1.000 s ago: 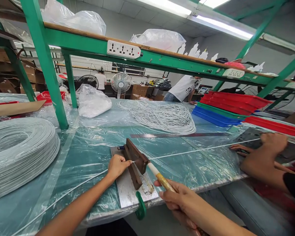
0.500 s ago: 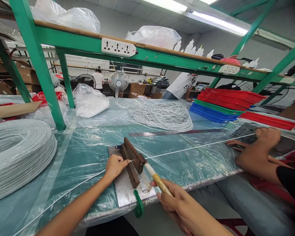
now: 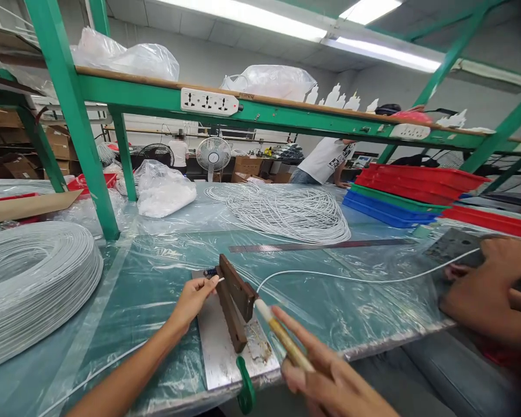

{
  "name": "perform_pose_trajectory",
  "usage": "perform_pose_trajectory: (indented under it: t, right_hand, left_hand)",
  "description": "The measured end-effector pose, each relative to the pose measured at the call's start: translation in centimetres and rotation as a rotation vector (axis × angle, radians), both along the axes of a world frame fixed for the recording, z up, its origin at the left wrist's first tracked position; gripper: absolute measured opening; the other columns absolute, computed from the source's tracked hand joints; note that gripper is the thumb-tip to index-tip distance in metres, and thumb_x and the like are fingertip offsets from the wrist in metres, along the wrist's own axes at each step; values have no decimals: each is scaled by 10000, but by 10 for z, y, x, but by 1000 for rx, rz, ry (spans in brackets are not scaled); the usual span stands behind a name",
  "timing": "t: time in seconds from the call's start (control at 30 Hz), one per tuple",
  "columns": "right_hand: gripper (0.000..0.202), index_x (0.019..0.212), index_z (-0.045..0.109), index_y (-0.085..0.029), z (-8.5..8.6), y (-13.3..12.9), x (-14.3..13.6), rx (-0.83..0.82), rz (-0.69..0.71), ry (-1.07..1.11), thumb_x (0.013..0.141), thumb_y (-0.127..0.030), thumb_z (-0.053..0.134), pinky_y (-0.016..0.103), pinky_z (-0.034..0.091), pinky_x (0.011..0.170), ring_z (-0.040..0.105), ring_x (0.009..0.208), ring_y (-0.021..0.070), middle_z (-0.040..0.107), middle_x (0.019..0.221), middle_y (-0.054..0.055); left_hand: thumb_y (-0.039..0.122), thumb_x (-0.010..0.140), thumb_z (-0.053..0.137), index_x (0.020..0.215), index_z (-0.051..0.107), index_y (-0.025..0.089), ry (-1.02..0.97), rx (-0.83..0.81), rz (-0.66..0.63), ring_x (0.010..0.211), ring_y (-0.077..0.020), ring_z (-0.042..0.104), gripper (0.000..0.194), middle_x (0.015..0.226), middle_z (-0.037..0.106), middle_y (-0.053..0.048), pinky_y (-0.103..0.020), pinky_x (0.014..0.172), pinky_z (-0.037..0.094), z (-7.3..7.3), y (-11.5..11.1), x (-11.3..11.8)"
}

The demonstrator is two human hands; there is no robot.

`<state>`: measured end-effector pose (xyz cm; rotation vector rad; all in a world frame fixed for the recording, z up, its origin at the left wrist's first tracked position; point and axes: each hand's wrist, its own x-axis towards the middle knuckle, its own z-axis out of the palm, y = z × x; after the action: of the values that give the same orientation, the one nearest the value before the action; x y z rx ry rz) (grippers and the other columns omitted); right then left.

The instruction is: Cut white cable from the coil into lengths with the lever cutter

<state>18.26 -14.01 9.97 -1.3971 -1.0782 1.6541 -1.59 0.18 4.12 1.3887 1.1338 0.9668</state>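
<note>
At far left, a thick coil [image 3: 39,295] suggests plenty left uncut. Next, the left hand [image 3: 193,298], forearm slanting up, pinches a wire tip [image 3: 221,280] at the cutter [image 3: 238,291]. The right hand [image 3: 325,370], blurred, has its fingers loosely around the handle [image 3: 284,339], index outstretched. Beyond, a severed-looking wire [image 3: 386,282] bows towards a co-worker's hand [image 3: 506,259]: one cut seems done.

Right hand [image 3: 319,370] somewhat blurred
</note>
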Motion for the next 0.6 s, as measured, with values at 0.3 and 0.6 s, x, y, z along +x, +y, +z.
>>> perform_pose_trajectory:
  t: [0.3,0.6]
  right_hand:
    - [751,1210,446,-134,110,136,-11,300,155,306,803,-720,214,319,472,744,626,763,201,644,895,153]
    - [708,1270,318,-138,96,286,-53,359,26,112,838,-681,180,339,431,788,619,851,183,637,964,123]
  left_hand:
    - [702,674,489,541,492,154,-47,114,-14,518,-95,246,563,514,294,48,-238,517,170,13,-23,-7]
    - [766,659,431,497,406,178,-50,90,43,502,-100,240,611,513,275,46,-229,503,188,-1,-39,-15]
